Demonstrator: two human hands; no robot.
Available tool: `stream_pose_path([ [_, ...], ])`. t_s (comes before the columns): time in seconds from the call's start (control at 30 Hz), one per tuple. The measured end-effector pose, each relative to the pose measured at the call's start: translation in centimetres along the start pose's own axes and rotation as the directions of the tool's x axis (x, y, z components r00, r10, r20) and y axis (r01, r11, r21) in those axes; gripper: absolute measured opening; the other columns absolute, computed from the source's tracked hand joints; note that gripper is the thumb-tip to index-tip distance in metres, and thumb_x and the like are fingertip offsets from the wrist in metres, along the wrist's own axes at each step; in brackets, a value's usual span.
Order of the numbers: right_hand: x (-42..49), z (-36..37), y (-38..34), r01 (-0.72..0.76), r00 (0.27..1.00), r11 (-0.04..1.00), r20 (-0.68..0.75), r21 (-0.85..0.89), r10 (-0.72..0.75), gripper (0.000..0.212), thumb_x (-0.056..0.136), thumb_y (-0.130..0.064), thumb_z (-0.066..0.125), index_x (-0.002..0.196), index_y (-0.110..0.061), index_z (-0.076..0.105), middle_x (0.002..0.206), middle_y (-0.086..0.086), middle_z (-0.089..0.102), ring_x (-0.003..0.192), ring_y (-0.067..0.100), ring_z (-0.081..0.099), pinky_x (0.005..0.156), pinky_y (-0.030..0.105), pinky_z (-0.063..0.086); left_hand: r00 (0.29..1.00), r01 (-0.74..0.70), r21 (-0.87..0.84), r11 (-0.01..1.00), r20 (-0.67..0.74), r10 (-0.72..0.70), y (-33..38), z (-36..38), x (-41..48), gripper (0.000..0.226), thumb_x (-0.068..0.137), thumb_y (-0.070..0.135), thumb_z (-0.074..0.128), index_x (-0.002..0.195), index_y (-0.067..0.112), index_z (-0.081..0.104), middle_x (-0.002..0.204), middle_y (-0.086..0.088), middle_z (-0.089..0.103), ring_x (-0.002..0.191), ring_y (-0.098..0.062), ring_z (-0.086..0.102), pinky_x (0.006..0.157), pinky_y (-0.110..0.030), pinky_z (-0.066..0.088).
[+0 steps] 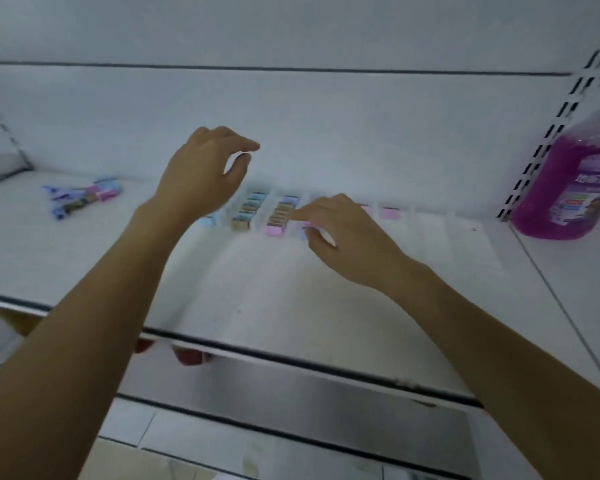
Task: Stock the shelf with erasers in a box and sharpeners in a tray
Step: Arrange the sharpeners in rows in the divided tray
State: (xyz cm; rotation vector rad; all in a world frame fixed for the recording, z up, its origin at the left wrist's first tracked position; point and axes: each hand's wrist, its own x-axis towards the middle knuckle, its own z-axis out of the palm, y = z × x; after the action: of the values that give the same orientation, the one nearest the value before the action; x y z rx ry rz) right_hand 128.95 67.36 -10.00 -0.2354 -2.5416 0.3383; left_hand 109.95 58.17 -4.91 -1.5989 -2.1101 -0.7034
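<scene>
From the head view, a white shelf (284,306) runs left to right, and a clear tray (433,237) split into narrow lanes sits on it toward the far side, right of centre. The two lanes at the tray's left hold rows of erasers (248,211) in printed sleeves, packed one behind another from far to near, and the right-hand row ends in a pink eraser (273,231) at its near end. A single pink piece (389,212) lies at the far end of a lane further right, and the lanes beyond it show only clear plastic. The left hand (201,174) hangs above the tray's left end. Its fingers are loosely curled, a narrow gap separates thumb and forefinger, and nothing shows between them. The right hand (347,237) is lower, over the middle lanes. Its forefinger reaches left to the second row and its thumb sits on a small blue-and-pink eraser (305,233) at the near end of the next lane. Blur hides whether that eraser is pinched or only touched. A packet (84,199) in blue, pink and purple lies flat on the shelf, well apart to the left of the tray. On the right, a jug (565,188) of purple liquid stands upright just beside a slotted upright (551,133) at the back wall.
</scene>
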Motion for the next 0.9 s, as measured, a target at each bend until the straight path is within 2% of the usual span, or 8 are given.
stream_pose_path([
  [0.07,0.3,0.8,-2.0,0.079,0.994,0.996,0.074,0.042,-0.082,0.036,0.085,-0.017,0.039,0.108,-0.007,0.065,0.107,0.009,0.068,0.097,0.024,0.058,0.091,0.031,0.038,0.998,0.062,0.026,0.998,-0.022,-0.062,-0.8,-2.0,-2.6,0.029,0.095,0.016,0.045,0.12,0.015,0.06,0.119,-0.009,0.06,0.109,-0.031,0.05,0.091,-0.037,0.038],
  [0.13,1.0,1.4,-3.7,0.131,0.985,0.99,0.104,0.045,-0.135,0.041,0.085,-0.022,0.036,0.111,-0.008,0.064,0.11,0.01,0.066,0.102,0.028,0.059,0.093,0.04,0.043,0.994,0.103,0.053,0.993,-0.032,-0.101,-1.9,-4.1,-4.6,0.03,0.095,0.016,0.046,0.121,0.015,0.059,0.119,-0.008,0.06,0.11,-0.028,0.052,0.091,-0.036,0.039],
  [0.17,1.6,1.6,-4.7,0.144,0.982,0.989,0.119,0.047,-0.148,0.039,0.088,-0.023,0.038,0.115,-0.009,0.063,0.115,0.009,0.064,0.107,0.028,0.057,0.095,0.039,0.041,0.992,0.124,0.061,0.99,-0.046,-0.122,-2.6,-5.3,-5.5,0.03,0.094,0.016,0.047,0.122,0.014,0.058,0.119,-0.007,0.06,0.109,-0.027,0.053,0.091,-0.036,0.039],
  [0.27,3.8,2.5,-7.7,0.157,0.95,0.986,0.264,0.061,-0.167,0.036,0.095,-0.02,0.043,0.13,-0.02,0.05,0.133,-0.002,0.052,0.123,0.018,0.044,0.098,0.023,0.027,0.978,0.194,0.098,0.976,-0.093,-0.185,-4.9,-8.8,-8.4,0.032,0.092,0.017,0.05,0.124,0.015,0.055,0.118,-0.004,0.06,0.106,-0.021,0.055,0.086,-0.03,0.04],
  [0.43,7.5,5.0,-13.5,0.192,0.906,0.98,0.373,0.059,-0.2,0.039,0.096,-0.023,0.042,0.135,-0.024,0.041,0.131,-0.004,0.051,0.114,0.013,0.049,0.091,0.024,0.035,0.949,0.308,0.15,0.939,-0.112,-0.294,-9.1,-13.9,-12.8,0.033,0.092,0.017,0.049,0.124,0.015,0.053,0.118,-0.004,0.059,0.104,-0.019,0.055,0.085,-0.03,0.041],
  [0.53,9.2,7.1,-16.6,0.195,0.897,0.979,0.395,0.053,-0.2,0.041,0.095,-0.026,0.041,0.136,-0.024,0.038,0.13,-0.002,0.05,0.11,0.015,0.051,0.09,0.029,0.039,0.939,0.343,0.203,0.917,-0.084,-0.333,-11.7,-16.5,-15.1,0.032,0.092,0.018,0.047,0.123,0.015,0.053,0.118,-0.004,0.057,0.105,-0.021,0.055,0.084,-0.032,0.042],
  [0.63,10.6,9.0,-19.6,0.183,0.901,0.982,0.39,0.049,-0.187,0.042,0.095,-0.027,0.042,0.136,-0.023,0.037,0.129,0.0,0.05,0.108,0.016,0.052,0.087,0.027,0.037,0.941,0.339,0.242,0.909,-0.065,-0.333,-14.0,-18.9,-17.1,0.032,0.093,0.018,0.047,0.123,0.014,0.053,0.118,-0.006,0.057,0.105,-0.022,0.054,0.083,-0.032,0.042],
  [0.9,13.0,12.9,-24.3,0.075,0.934,0.997,0.35,0.017,-0.076,0.043,0.094,-0.028,0.044,0.137,-0.024,0.036,0.129,-0.001,0.048,0.103,0.015,0.051,0.087,0.027,0.036,0.941,0.336,0.2,0.92,-0.035,-0.336,-20.0,-21.0,-20.6,0.032,0.092,0.018,0.047,0.123,0.012,0.053,0.12,-0.009,0.054,0.104,-0.023,0.054,0.087,-0.037,0.046],
])
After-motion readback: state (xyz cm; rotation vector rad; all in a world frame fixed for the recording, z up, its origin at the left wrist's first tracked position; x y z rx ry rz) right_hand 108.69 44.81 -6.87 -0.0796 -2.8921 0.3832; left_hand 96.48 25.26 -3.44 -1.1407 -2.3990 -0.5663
